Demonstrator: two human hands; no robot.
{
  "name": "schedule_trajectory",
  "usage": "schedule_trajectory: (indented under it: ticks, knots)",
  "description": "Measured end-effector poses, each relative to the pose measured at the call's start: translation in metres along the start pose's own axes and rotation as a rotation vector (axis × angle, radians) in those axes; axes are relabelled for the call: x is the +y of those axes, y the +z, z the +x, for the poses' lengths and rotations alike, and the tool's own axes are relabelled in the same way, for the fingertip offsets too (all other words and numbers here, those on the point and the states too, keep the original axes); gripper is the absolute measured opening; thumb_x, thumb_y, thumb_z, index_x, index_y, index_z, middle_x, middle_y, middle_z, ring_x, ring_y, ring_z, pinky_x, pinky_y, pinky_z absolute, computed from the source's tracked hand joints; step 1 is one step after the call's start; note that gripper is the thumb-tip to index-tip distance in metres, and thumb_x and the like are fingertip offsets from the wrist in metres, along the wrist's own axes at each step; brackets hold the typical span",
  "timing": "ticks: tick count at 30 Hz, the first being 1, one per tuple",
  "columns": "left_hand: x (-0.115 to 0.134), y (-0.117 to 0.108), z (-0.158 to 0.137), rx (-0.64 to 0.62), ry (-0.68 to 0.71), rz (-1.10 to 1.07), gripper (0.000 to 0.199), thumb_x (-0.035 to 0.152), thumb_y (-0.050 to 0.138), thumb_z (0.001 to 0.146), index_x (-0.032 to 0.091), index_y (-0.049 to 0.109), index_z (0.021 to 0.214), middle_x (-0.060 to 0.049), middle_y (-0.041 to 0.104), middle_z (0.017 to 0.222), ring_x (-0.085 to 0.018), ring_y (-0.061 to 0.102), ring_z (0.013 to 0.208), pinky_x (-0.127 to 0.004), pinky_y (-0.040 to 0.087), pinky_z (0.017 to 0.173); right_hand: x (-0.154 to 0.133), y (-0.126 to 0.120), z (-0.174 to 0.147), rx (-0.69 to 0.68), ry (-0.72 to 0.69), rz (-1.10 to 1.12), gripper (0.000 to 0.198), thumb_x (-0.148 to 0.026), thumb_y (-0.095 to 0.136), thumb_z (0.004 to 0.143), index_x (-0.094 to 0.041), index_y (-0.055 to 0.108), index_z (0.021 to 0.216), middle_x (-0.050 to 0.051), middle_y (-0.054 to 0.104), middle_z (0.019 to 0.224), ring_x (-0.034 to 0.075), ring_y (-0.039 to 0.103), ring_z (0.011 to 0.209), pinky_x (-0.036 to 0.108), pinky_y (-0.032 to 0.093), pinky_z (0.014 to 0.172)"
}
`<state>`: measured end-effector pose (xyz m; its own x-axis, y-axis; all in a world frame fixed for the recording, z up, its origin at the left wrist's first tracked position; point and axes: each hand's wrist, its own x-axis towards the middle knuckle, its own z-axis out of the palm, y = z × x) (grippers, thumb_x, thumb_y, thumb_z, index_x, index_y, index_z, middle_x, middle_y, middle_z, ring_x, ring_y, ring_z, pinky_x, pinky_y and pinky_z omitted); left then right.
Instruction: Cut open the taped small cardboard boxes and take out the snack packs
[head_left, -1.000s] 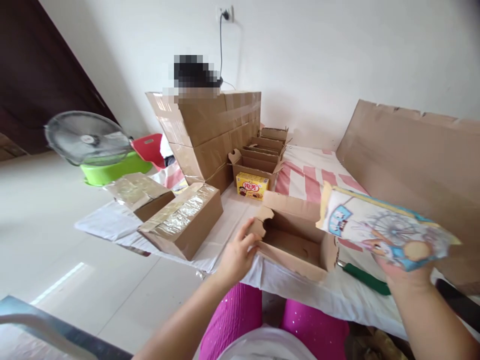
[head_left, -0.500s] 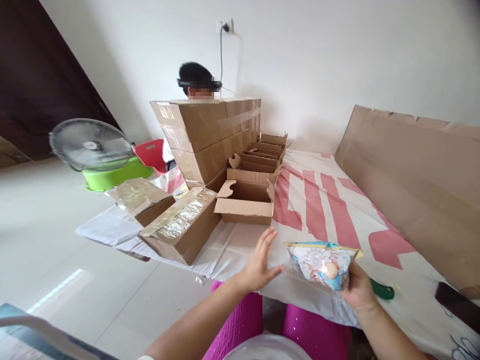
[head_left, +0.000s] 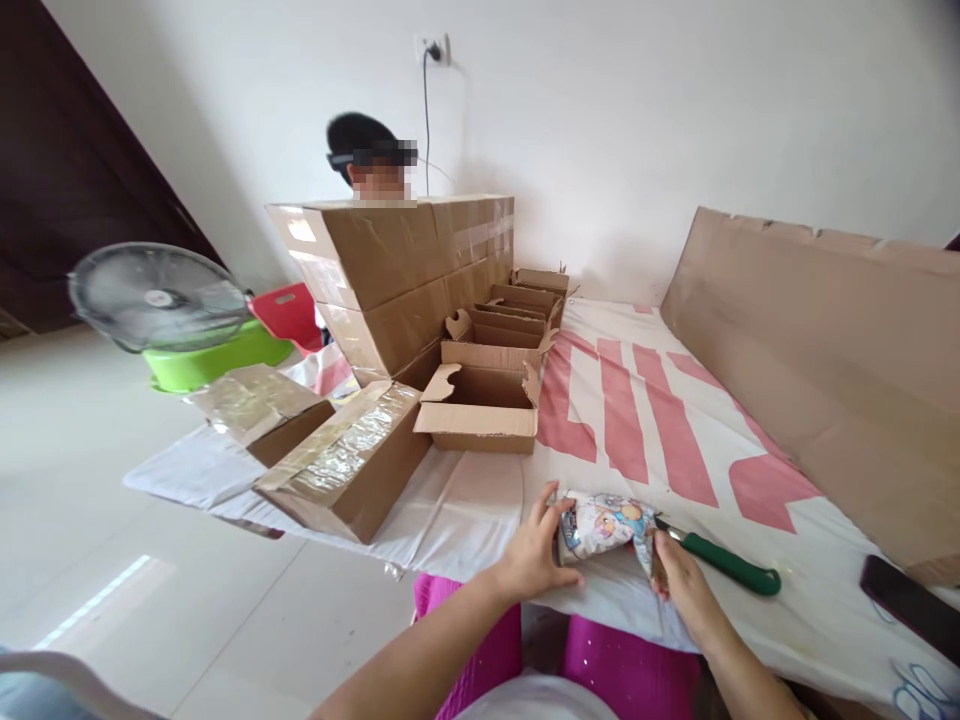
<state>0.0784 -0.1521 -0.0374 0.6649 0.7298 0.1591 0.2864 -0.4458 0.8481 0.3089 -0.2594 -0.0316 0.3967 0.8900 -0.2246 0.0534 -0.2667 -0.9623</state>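
A colourful printed plastic packet lies slanted low over the near edge of the cloth-covered table. My right hand grips its right end, where the wrapper is creased. At the packet's left end is my left hand, fingers and thumb spread apart, fingertips at the packet's edge. Just beyond my right hand rests a green-handled tool that looks like a knife, its metal end partly hidden by the packet and hand.
Open cardboard boxes stand in a row beyond my left hand. Taped cartons are stacked behind them, and a closed box lies left. A cardboard sheet and a phone are on the right. A person sits behind the cartons.
My right hand has brought the packet left and tilted it, so it now meets my left hand's fingertips. More of the green-handled tool shows. The view has shifted slightly.
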Motion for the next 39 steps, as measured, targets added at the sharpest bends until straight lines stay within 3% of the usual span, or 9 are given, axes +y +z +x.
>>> schedule_trajectory:
  ticks: [5,9,14,17,23,28,32,34,39]
  knots:
    - [0.020,-0.008,0.026,-0.012,0.151,0.167,0.076,0.012,0.076,0.067,0.025,0.044,0.135,-0.015,0.034,0.150,-0.033,0.044,0.136,-0.051,0.042,0.109,-0.028,0.000,0.011,0.015,-0.114,-0.023,0.050,-0.070,0.064,0.069,-0.021,0.057,0.080,-0.005,0.048,0.053,0.011,0.042,0.042,0.026,0.032,0.042]
    - [0.055,-0.030,0.096,0.169,0.349,0.213,0.059,0.005,0.061,0.077,0.021,0.046,0.132,-0.015,0.038,0.149,-0.029,0.041,0.138,-0.047,0.040,0.112,-0.087,-0.014,0.057,0.164,-0.306,-0.070,0.046,-0.061,0.065,0.070,-0.020,0.057,0.090,-0.004,0.051,0.059,0.012,0.046,0.048,0.026,0.037,0.047]
    - [0.085,-0.046,0.193,0.264,0.275,0.255,0.059,-0.002,0.052,0.079,0.019,0.046,0.134,-0.016,0.033,0.154,-0.030,0.039,0.140,-0.046,0.041,0.112,-0.151,-0.030,0.135,0.218,-0.366,-0.055,0.036,-0.050,0.064,0.070,-0.020,0.054,0.087,-0.003,0.056,0.067,0.010,0.047,0.056,0.024,0.039,0.053]
    - [0.085,-0.042,0.208,0.269,0.253,0.264,0.063,-0.006,0.050,0.078,0.019,0.044,0.136,-0.016,0.031,0.154,-0.032,0.040,0.139,-0.048,0.044,0.109,-0.157,-0.036,0.155,0.191,-0.347,-0.052,0.033,-0.046,0.063,0.070,-0.019,0.054,0.086,-0.004,0.056,0.066,0.009,0.046,0.053,0.023,0.038,0.052]
    - [0.044,-0.024,0.121,0.199,0.244,0.285,0.059,0.001,0.055,0.076,0.020,0.048,0.131,-0.015,0.043,0.144,-0.029,0.049,0.131,-0.048,0.046,0.107,-0.096,-0.033,0.118,-0.051,-0.250,-0.050,0.041,-0.050,0.073,0.060,-0.018,0.059,0.082,-0.005,0.056,0.057,0.010,0.048,0.047,0.024,0.038,0.048]
    - [0.001,-0.041,0.027,0.140,0.183,0.289,0.056,0.001,0.058,0.072,0.022,0.054,0.124,-0.012,0.053,0.133,-0.026,0.057,0.123,-0.047,0.049,0.104,-0.048,0.009,0.080,-0.333,-0.202,-0.041,0.045,-0.046,0.082,0.054,-0.016,0.064,0.082,0.005,0.071,0.078,0.020,0.067,0.072,0.033,0.053,0.067]
    - [-0.023,-0.078,-0.013,0.309,0.145,0.373,0.048,0.005,0.050,0.080,0.022,0.052,0.125,-0.012,0.051,0.136,-0.025,0.053,0.127,-0.045,0.046,0.107,-0.049,0.061,0.078,-0.522,-0.319,-0.051,0.035,-0.038,0.072,0.073,-0.016,0.065,0.100,0.009,0.072,0.101,0.022,0.068,0.090,0.035,0.053,0.078]
    - [-0.033,-0.095,-0.026,0.456,0.083,0.473,0.042,0.011,0.047,0.086,0.023,0.052,0.125,-0.011,0.051,0.137,-0.025,0.054,0.126,-0.043,0.048,0.106,-0.053,0.086,0.084,-0.562,-0.421,-0.137,0.038,-0.032,0.068,0.078,-0.018,0.063,0.112,0.008,0.071,0.109,0.019,0.067,0.084,0.033,0.054,0.076]
    - [-0.053,-0.102,-0.051,0.815,-0.146,0.743,0.039,0.020,0.048,0.087,0.020,0.055,0.126,-0.015,0.047,0.137,-0.034,0.045,0.132,-0.053,0.041,0.109,-0.042,0.126,0.095,-0.392,-0.591,-0.436,0.043,-0.014,0.061,0.077,-0.018,0.060,0.120,0.010,0.068,0.110,0.015,0.060,0.066,0.034,0.052,0.070]
